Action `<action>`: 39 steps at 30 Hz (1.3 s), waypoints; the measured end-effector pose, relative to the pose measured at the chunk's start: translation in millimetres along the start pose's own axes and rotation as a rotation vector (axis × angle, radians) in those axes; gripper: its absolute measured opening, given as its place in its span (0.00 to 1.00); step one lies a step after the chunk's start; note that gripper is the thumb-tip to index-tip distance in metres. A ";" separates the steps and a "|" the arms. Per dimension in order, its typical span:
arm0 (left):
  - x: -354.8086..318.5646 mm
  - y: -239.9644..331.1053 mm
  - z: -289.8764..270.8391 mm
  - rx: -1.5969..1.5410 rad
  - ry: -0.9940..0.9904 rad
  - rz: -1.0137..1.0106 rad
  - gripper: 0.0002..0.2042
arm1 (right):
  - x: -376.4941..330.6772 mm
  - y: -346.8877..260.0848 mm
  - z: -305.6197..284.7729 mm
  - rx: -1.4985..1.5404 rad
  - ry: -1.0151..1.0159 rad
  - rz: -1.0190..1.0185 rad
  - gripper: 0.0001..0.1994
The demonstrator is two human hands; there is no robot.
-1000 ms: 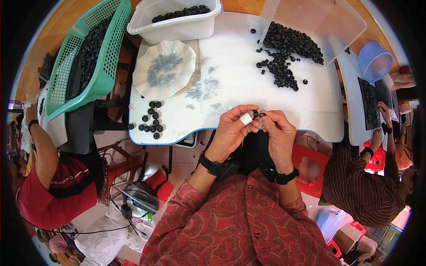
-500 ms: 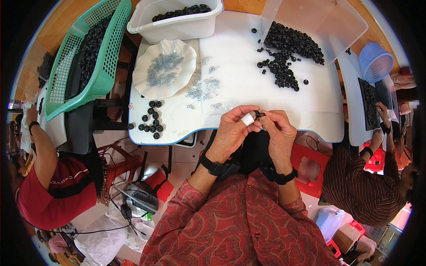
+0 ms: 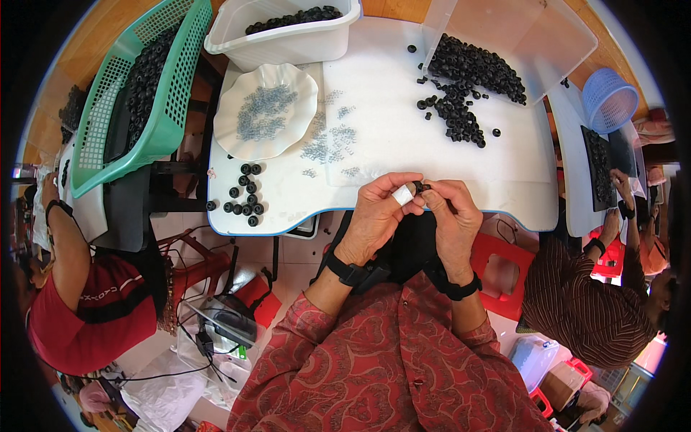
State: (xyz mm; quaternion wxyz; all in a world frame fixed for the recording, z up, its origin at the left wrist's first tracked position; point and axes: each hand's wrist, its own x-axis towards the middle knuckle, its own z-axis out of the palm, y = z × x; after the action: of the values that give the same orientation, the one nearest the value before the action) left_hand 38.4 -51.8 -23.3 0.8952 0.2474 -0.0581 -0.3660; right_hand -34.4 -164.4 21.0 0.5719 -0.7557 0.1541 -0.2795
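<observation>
At the worktop's (image 3: 432, 155) near edge, both hands pinch one small black ring (image 3: 420, 187): left hand (image 3: 378, 216) with a white-taped fingertip, right hand (image 3: 452, 216) closed on it; matte rings (image 3: 243, 198) cluster left.

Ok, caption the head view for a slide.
Both hands, left hand and right hand, pinch a small black ring together over the white table.

Open tabletop (image 3: 403, 137) ahead of both hands; black ring pile (image 3: 468, 79) blocks right, scalloped plate (image 3: 265, 111) and ring cluster (image 3: 245, 198) left.
</observation>
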 end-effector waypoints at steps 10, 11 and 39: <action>0.3 2.0 -0.8 -0.018 0.016 -0.038 0.12 | -0.7 2.3 0.8 0.046 0.002 0.029 0.06; 0.2 2.2 -0.7 -0.017 0.014 -0.037 0.12 | -0.3 1.0 0.8 -0.008 -0.001 0.009 0.06; -7.4 0.5 5.6 0.118 0.029 0.002 0.12 | 4.8 -20.7 -10.3 -0.377 -0.114 -0.243 0.07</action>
State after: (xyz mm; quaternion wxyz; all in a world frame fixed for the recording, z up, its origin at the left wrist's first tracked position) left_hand 31.7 -48.7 -17.7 0.8801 0.3052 -0.0666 -0.3575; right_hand -38.5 -168.8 43.8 0.3906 -0.8767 0.0786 -0.2694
